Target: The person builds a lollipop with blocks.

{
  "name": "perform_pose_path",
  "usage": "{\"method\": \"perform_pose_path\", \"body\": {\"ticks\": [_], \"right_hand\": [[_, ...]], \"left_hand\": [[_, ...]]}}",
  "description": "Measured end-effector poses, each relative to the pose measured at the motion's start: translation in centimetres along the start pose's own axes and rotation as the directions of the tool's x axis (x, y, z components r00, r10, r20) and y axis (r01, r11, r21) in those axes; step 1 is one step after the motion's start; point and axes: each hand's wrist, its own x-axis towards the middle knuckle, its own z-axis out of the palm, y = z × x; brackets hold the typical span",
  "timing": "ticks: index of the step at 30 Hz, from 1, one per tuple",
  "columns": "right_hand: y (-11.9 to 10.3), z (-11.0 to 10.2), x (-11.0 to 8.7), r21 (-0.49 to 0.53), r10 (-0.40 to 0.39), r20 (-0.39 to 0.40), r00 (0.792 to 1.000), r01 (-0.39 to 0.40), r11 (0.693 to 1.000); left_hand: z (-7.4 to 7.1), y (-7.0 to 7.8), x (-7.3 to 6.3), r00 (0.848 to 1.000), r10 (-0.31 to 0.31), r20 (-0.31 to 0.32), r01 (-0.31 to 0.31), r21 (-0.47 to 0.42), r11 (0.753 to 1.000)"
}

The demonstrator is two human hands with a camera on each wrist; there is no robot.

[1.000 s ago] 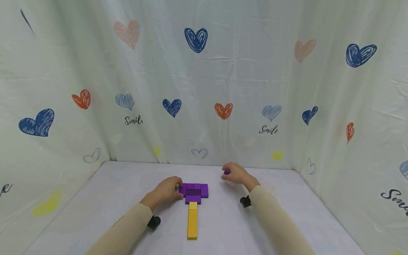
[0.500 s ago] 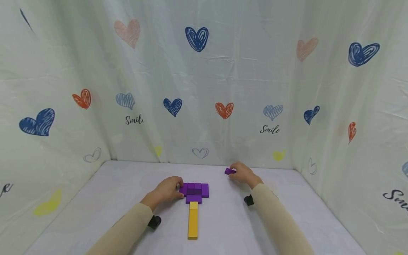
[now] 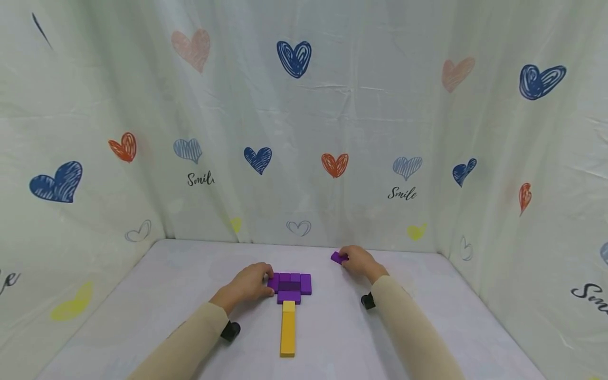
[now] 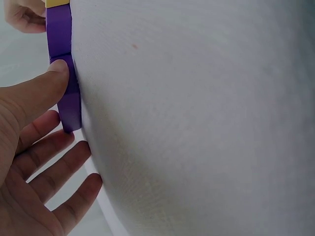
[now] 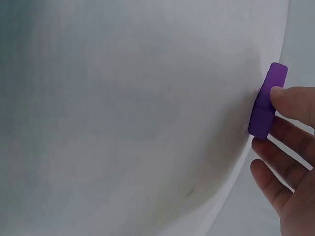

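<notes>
My left hand [image 3: 247, 283] pinches the left end of a flat purple block arrangement, thumb at the near side and index finger at the far side. In the left wrist view the thumb presses on the purple block [image 4: 70, 105], its other fingers spread beside it. The purple blocks [image 3: 305, 284] lie together around a dark purple middle. My right hand [image 3: 360, 260] holds a separate purple block [image 3: 336, 257] farther back and to the right. The right wrist view shows the thumb on this purple block [image 5: 269, 93], with fingers behind it.
A yellow strip [image 3: 287, 335] with a paler yellow end runs from the purple blocks towards me on the white tabletop [image 3: 332, 332]. A curtain [image 3: 370, 121] printed with hearts surrounds the table's back and sides.
My right hand has shifted right, then slightly back left, and its purple block has turned so more of it shows. The left hand stays on the arrangement.
</notes>
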Motion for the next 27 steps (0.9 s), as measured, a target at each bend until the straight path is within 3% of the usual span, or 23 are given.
{"method": "perform_pose_path", "body": {"ticks": [17, 27], "right_hand": [[-4.5, 1.9, 1.2, 0.099, -0.120, 0.046, 0.992, 0.115, 0.988], [-6.3, 2.9, 2.1, 0.153, -0.152, 0.068, 0.986, 0.140, 0.978]], "left_hand": [[0.0, 0.0, -0.1, 1.000, 0.015, -0.006, -0.015, -0.003, 1.000], [-0.3, 0.5, -0.2, 1.000, -0.007, 0.001, 0.007, -0.001, 1.000]]}}
